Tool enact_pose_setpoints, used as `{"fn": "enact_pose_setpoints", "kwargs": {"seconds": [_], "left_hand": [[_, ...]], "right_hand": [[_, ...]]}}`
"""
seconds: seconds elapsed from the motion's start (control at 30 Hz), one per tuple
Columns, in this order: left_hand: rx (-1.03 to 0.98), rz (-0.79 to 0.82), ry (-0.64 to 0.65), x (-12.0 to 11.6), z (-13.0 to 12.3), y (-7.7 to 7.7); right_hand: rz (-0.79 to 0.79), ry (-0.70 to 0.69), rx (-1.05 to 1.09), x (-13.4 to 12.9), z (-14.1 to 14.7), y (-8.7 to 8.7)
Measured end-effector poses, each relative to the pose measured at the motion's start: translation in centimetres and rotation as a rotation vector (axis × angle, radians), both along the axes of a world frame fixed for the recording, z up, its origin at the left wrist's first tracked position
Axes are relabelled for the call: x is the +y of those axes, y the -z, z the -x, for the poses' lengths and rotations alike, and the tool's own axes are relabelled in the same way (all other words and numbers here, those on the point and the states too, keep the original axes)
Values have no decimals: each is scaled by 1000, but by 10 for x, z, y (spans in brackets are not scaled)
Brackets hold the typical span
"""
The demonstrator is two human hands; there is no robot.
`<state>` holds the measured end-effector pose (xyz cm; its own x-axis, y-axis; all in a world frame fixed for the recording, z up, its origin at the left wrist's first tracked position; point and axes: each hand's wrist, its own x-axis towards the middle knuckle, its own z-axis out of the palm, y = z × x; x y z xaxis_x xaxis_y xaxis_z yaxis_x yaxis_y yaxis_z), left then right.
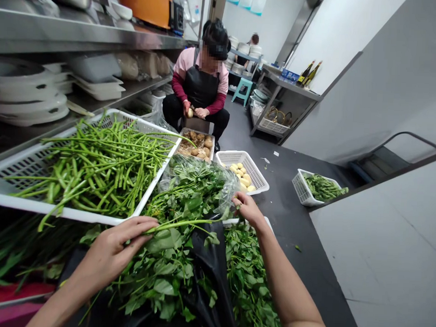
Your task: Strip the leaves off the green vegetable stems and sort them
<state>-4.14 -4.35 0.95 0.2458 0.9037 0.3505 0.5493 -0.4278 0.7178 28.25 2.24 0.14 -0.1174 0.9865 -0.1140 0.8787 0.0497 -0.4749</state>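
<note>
Green stem (185, 223) between the hands (122, 246)

A slim green stem (181, 223) (fairly bright) stretches nearly level above darker leafy greens (165, 284).

Here's the left hand (118, 248) at eight o'clock, pinching a long green stem (186, 224), while the right hand (250, 210), around five, bends its fingers near the far end. Green stalks (105, 166) heap the white crate (157, 177) at nine; up at twelve, a dark-aproned co-worker (205, 93) grips a pale potato (190, 113).
</note>
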Motion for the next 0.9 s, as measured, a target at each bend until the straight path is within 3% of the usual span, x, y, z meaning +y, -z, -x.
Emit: {"fn": "enact_pose_setpoints", "kwargs": {"seconds": [0.1, 0.17, 0.23, 0.3, 0.37, 0.43, 0.5, 0.57, 0.73, 0.83, 0.9], "left_hand": [[7, 25, 54, 2, -5, -4], [15, 33, 73, 3, -5, -7], [35, 58, 83, 3, -4, -8], [37, 113, 52, 0, -9, -7], [0, 194, -15, -3, -19, -3], [-68, 267, -83, -7, -35, 1], [-135, 318, -116, -8, -48, 5], [-186, 361, -103, -8, -55, 8], [-364, 601, -27, -7, -48, 13], [-517, 817, -18, -10, -49, 15], [-591, 890, 13, -13, -53, 15]], "right_hand": [[94, -333, 397, -12, 25, -22], [164, -552, 465, -22, 46, -31], [111, -614, 449, -32, 65, -31], [-52, -494, 504, -38, 81, -24], [-179, -233, 657, -39, 92, -13], [-196, 67, 901, -36, 92, -1], [-170, 284, 1119, -32, 79, 10], [-140, 399, 1165, -33, 52, 21], [52, 334, 651, -69, -12, 36], [-112, 192, 436, -88, -4, 22], [-225, 64, 475, -88, 21, 8]]}}
